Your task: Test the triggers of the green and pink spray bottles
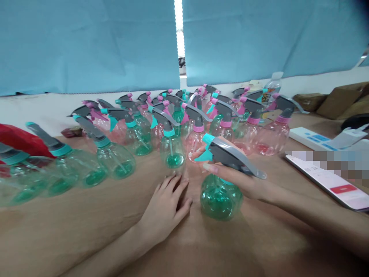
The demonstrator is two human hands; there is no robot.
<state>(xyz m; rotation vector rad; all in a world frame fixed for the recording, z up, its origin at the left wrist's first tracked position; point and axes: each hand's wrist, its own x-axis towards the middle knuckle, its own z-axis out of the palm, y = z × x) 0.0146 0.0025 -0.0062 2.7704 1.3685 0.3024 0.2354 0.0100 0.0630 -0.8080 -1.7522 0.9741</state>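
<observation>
A green spray bottle (221, 200) with a grey and turquoise trigger head stands upright on the wooden table. My right hand (242, 179) is wrapped around its neck below the trigger head, with the thumb toward me and some fingers hidden behind. To its left, my left hand (168, 204) lies palm down on the table, fingers spread and holding nothing. Just beyond my left fingertips is another green spray bottle (172, 152). A pink spray bottle (197, 140) stands behind the gripped one.
Several green and pink spray bottles crowd the table's far side, with more green ones (117, 161) at left. A phone (331, 181) and a white power strip (309, 138) lie at right. Cardboard boxes (343, 102) and a clear bottle (273, 86) stand behind. Red material (25, 140) is at left.
</observation>
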